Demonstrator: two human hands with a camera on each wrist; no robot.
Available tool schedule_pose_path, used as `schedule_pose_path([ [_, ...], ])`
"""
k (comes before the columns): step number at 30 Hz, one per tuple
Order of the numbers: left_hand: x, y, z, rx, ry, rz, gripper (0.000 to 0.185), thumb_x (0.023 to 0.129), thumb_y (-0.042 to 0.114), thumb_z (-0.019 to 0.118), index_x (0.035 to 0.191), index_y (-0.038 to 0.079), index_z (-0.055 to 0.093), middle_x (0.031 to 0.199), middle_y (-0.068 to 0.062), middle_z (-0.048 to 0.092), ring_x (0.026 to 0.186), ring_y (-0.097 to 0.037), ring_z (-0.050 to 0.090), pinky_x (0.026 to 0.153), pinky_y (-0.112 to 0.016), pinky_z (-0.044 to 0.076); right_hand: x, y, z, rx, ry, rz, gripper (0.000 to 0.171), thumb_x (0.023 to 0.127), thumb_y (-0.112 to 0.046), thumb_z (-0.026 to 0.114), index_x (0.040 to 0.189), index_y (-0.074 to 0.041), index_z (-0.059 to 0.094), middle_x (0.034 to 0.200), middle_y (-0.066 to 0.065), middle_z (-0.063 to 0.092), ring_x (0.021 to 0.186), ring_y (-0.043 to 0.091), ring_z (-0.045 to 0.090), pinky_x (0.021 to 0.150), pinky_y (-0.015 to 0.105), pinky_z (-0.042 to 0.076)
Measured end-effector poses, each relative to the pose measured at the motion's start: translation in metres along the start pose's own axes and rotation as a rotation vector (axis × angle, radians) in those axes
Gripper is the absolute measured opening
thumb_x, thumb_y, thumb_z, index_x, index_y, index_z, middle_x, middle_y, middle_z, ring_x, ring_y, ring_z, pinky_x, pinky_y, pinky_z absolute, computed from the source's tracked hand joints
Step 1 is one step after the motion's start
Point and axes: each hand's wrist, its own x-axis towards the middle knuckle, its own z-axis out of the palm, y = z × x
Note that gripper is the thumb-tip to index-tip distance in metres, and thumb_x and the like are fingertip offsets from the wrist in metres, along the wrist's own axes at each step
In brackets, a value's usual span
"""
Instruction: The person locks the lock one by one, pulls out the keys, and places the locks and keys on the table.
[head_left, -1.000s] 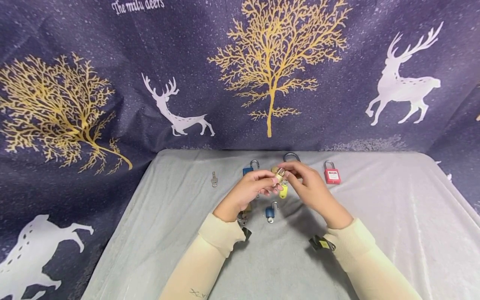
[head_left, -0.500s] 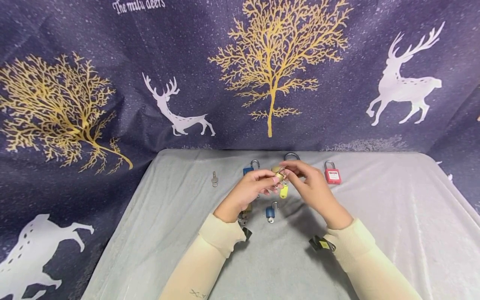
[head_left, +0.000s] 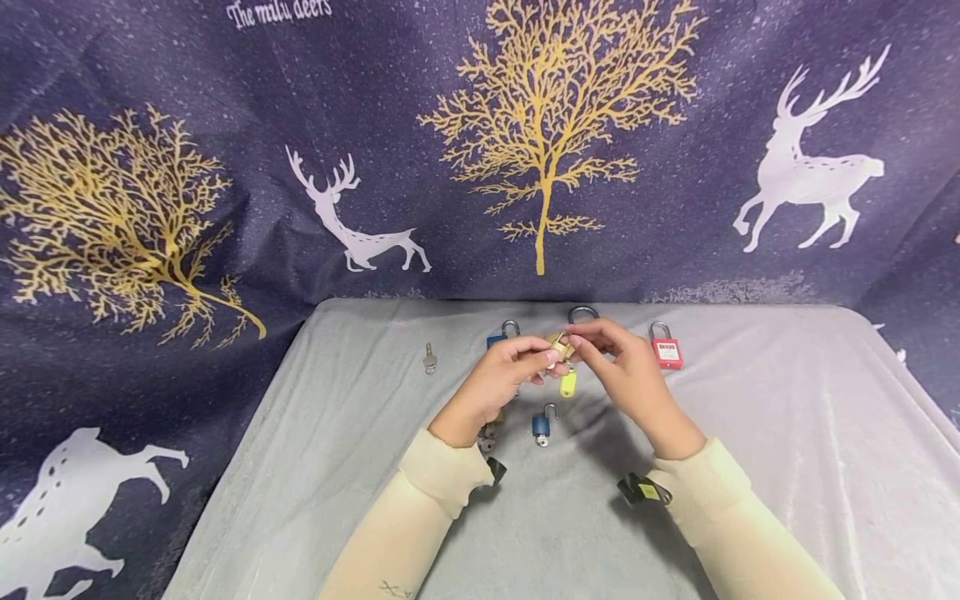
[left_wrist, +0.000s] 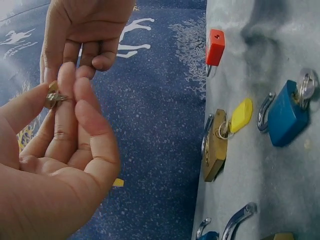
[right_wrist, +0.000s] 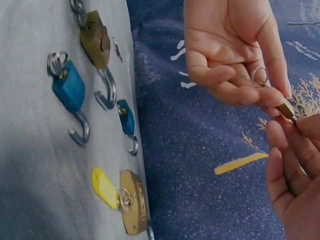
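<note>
The bench [head_left: 750, 433], draped in grey cloth, is seen in front of a dark backdrop [head_left: 225, 208] printed with gold trees and white deer. Across it, several padlocks are laid out: a red padlock [head_left: 665, 351] to the right, a blue padlock [head_left: 541, 424] with its shackle swung open and a key in its base, a brass padlock [left_wrist: 215, 149] with a yellow key tag [head_left: 567, 383], and a loose key [head_left: 428, 359] off to the left. Above the middle of the spread, a small brass padlock [head_left: 558, 347] is held up between both hands. It is pinched by the left hand [head_left: 501, 379] between thumb and fingertips, with a key ring seen against those fingers in the right wrist view. The padlock's end is met by the right hand [head_left: 626, 371], whose fingertips are closed on it in a fine pinch. Whether its shackle is open cannot be told. By the look of it, the work on this small lock is midway, other locks being already open on the cloth.
</note>
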Motion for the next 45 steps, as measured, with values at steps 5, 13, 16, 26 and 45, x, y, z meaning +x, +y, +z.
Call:
schedule_pose_path([
  [5, -0.001, 0.001, 0.004, -0.018, 0.020, 0.048, 0.026, 0.100, 0.016, 0.062, 0.119, -0.002, 0.067, 0.093, -0.003, 0.078, 0.084, -0.008, 0.071, 0.085, -0.043, 0.055, -0.001, -0.002, 0.005, 0.158, 0.017, 0.044, 0.019, 0.099, -0.006, 0.064, 0.115, 0.000, 0.070, 0.106, 0.021, 0.075, 0.083, 0.002, 0.071, 0.080, 0.018, 0.058],
  [13, -0.001, 0.001, 0.010, -0.082, 0.064, 0.135, 0.026, 0.099, 0.011, 0.062, 0.115, -0.009, 0.066, 0.080, 0.008, 0.072, 0.077, -0.008, 0.069, 0.072, -0.026, 0.052, -0.005, -0.007, 0.013, 0.311, 0.086, 0.037, 0.021, 0.098, 0.001, 0.061, 0.117, 0.007, 0.068, 0.099, -0.005, 0.074, 0.080, 0.005, 0.070, 0.077, 0.021, 0.059],
  [16, -0.001, 0.001, 0.012, -0.103, 0.068, 0.164, 0.025, 0.099, 0.008, 0.060, 0.114, -0.012, 0.065, 0.078, 0.009, 0.071, 0.076, -0.008, 0.069, 0.072, -0.024, 0.053, -0.005, -0.008, 0.015, 0.330, 0.092, 0.036, 0.022, 0.098, 0.000, 0.061, 0.118, 0.008, 0.067, 0.098, -0.009, 0.073, 0.080, 0.007, 0.070, 0.077, 0.021, 0.059],
  [26, -0.001, 0.000, 0.013, -0.141, 0.072, 0.217, 0.025, 0.099, 0.001, 0.058, 0.113, -0.019, 0.061, 0.078, 0.010, 0.071, 0.075, -0.005, 0.068, 0.070, -0.021, 0.053, -0.009, -0.009, 0.017, 0.345, 0.087, 0.074, 0.023, 0.097, -0.002, 0.064, 0.118, 0.006, 0.067, 0.113, -0.001, 0.073, 0.093, 0.003, 0.069, 0.082, 0.018, 0.057],
  [45, -0.002, 0.000, 0.010, -0.095, 0.039, 0.142, 0.028, 0.099, 0.010, 0.062, 0.121, -0.007, 0.066, 0.089, 0.005, 0.074, 0.085, -0.008, 0.070, 0.080, -0.032, 0.055, -0.003, -0.009, 0.011, 0.222, 0.091, 0.064, 0.026, 0.095, -0.003, 0.067, 0.121, 0.001, 0.066, 0.106, 0.014, 0.071, 0.091, -0.001, 0.065, 0.080, 0.015, 0.052],
])
